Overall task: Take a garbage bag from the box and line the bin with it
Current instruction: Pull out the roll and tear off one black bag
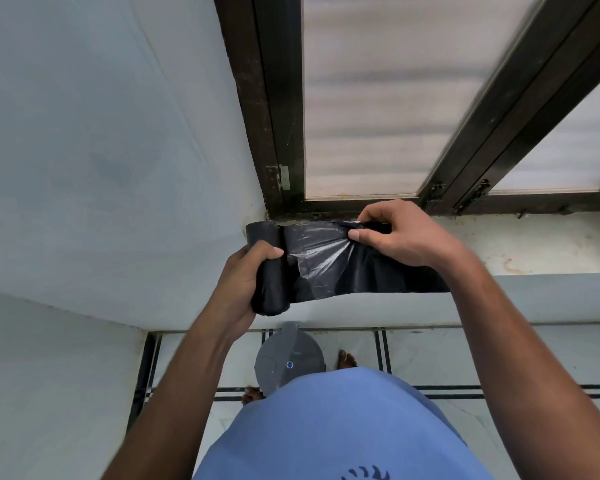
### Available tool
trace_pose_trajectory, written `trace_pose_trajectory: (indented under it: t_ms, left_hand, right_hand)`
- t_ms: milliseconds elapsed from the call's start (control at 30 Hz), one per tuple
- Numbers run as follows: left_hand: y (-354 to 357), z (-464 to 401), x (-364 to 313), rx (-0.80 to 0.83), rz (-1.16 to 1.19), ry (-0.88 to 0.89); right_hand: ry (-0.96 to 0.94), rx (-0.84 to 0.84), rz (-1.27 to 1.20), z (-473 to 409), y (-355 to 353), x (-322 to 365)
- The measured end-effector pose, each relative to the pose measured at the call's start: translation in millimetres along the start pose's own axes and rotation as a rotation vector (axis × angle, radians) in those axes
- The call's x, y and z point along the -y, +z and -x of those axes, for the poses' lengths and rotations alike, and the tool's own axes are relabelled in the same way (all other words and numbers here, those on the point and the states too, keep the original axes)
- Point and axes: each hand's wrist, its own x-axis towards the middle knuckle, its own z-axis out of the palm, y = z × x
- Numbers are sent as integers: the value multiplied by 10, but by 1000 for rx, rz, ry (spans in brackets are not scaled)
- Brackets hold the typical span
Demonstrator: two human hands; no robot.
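Note:
A roll of black garbage bags [268,268] is held upright in front of a window sill, with my left hand [243,275] wrapped around its lower half. A stretch of black bag [323,261] is unrolled to the right from the roll. My right hand [400,233] pinches the upper edge of that unrolled bag between thumb and fingers. A grey bin with a closed lid [288,362] stands on the floor below, between my bare feet. No box shows in this view.
A dark-framed window with frosted glass [378,98] rises behind the hands, above a stained white sill [534,247]. White walls [101,168] close in at the left. The floor is pale tile with black lines [430,355].

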Motion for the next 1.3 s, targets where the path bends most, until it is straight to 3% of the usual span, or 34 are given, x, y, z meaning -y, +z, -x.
trace_pose_trajectory:
  t_ms: [200,367,433,733,1067,1300]
  left_hand:
    - [35,15,32,47,-47,61]
    - [129,38,26,120,-74,54]
    - [143,29,21,109,-123,75]
    - [86,9,4,46,-114,87]
    - [170,-7,17,-64,-258,181]
    - [207,-19,19,-132,-255,221]
  right_hand:
    - [75,95,131,59,-5,110]
    - [-55,184,-183,13,158,471]
    - [-81,226,-196,-39,232,512]
    - [-73,194,-133,-54,209,362]
    - [-37,172,-32,-50,277,364]
    - [-89,123,-201,10,383,324]
